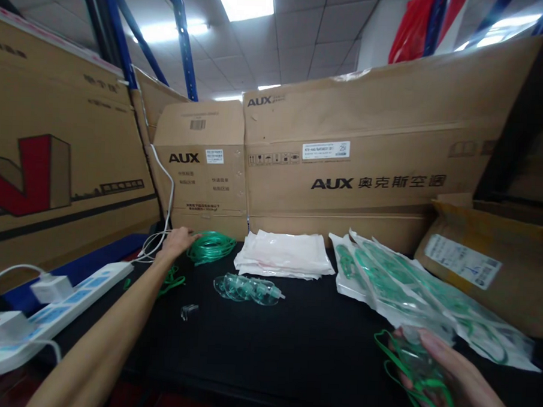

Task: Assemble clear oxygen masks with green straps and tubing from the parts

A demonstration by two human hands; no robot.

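Our right hand (464, 373) grips a mask (420, 355) with a green strap (432, 384); our left hand (176, 242) is at the tubing (213, 248), its grip we cannot tell.

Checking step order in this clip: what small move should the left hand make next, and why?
Probably close the left hand on the coiled green translucent tubing and lift it: that hand is at the coil's edge, while the right hand holds a clear plastic mask.
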